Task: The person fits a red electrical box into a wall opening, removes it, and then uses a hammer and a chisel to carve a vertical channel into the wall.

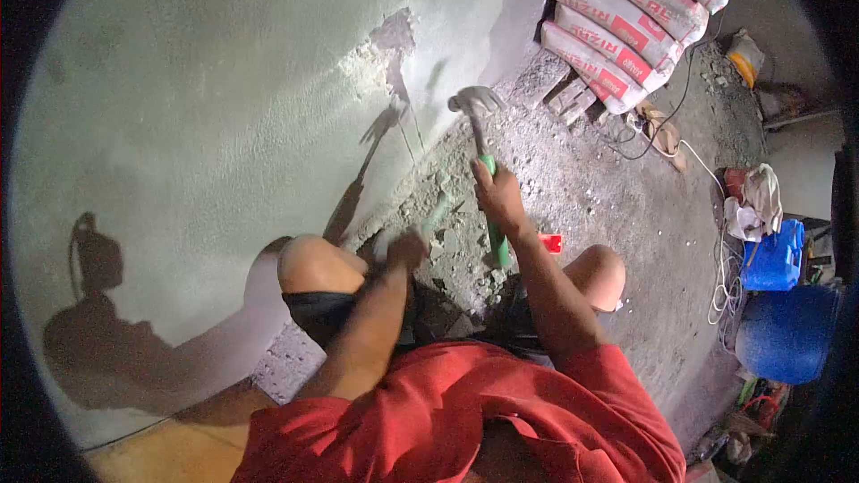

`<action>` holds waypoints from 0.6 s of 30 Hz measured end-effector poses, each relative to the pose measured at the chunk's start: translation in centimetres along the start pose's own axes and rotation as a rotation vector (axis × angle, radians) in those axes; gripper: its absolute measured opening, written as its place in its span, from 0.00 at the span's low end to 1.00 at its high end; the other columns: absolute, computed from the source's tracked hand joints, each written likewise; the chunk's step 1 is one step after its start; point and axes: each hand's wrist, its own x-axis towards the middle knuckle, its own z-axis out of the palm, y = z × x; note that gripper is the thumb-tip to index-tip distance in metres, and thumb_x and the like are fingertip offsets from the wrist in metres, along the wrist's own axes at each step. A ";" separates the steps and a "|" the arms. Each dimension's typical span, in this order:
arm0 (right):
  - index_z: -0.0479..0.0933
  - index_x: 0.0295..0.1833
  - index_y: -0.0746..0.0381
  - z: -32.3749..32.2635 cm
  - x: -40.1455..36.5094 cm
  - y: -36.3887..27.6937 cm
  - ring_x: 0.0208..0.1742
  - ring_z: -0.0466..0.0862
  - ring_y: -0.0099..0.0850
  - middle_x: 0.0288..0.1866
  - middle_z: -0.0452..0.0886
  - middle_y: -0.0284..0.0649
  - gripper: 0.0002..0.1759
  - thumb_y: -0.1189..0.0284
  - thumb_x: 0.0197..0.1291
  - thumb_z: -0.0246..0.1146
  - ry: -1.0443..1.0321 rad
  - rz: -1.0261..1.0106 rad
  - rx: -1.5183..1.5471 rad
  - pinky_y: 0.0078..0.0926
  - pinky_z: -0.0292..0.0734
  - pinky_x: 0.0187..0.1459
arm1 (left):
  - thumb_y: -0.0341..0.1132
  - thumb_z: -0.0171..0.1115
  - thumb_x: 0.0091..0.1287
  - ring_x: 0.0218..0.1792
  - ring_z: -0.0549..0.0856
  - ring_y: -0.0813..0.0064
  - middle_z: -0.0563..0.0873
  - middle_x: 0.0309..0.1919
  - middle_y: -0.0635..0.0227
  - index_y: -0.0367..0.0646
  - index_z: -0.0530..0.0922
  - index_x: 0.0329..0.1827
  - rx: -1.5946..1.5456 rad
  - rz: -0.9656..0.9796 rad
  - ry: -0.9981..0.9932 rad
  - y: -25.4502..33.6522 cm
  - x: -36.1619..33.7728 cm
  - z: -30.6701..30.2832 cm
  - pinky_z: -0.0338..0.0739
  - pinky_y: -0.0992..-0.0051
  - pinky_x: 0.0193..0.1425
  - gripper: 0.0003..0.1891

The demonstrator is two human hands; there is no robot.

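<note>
A claw hammer with a green grip is raised over the floor, and my right hand is wrapped round its handle. My left hand is low near my left knee, blurred, with its fingers closed round a pale green, stick-like thing that is smeared by motion. Rubble lies on the floor between my knees. On the green wall is a chipped patch with bare plaster, and the hammer's shadow falls below it.
Stacked cement bags stand at the upper right on wooden pieces. A red object lies beside my right forearm. A white cable, a blue container and a blue drum are at the right.
</note>
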 end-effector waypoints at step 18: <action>0.75 0.44 0.64 -7.2 -3.4 -10.2 0.16 0.71 0.20 0.19 0.73 0.30 0.22 0.52 0.72 0.56 -0.030 -0.278 0.289 0.21 0.63 0.19 | 0.52 0.45 0.76 0.40 0.87 0.44 0.85 0.33 0.39 0.30 0.78 0.42 -0.122 -0.398 -0.609 8.2 20.9 -19.9 0.80 0.53 0.46 0.28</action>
